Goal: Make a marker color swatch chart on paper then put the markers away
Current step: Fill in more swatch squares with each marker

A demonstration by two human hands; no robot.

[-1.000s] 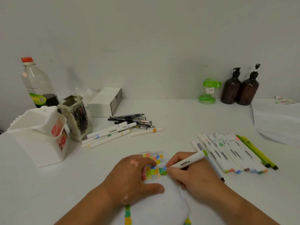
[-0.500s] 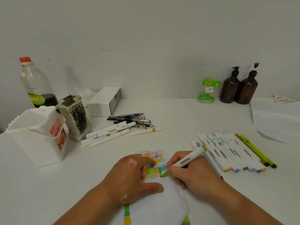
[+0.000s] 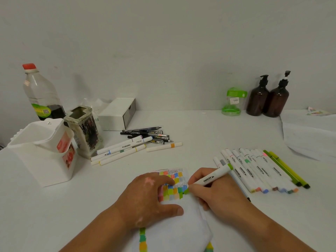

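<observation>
Red-capped bottle (image 3: 41,95), white box (image 3: 116,113), green jar (image 3: 233,101), two brown pump bottles (image 3: 257,100)

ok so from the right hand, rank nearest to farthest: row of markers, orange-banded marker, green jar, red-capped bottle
1. Row of markers, just beside the right hand.
2. Orange-banded marker, ahead and left.
3. Green jar, back by the wall.
4. Red-capped bottle, far back left.

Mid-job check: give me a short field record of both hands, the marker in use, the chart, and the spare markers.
left hand: flat on the paper
right hand: grips a green marker like a pen
marker tip: on the chart's right edge
chart: rows of colour squares at the paper's far end
spares: marker row beside the right hand; marker group by the white holder
</observation>
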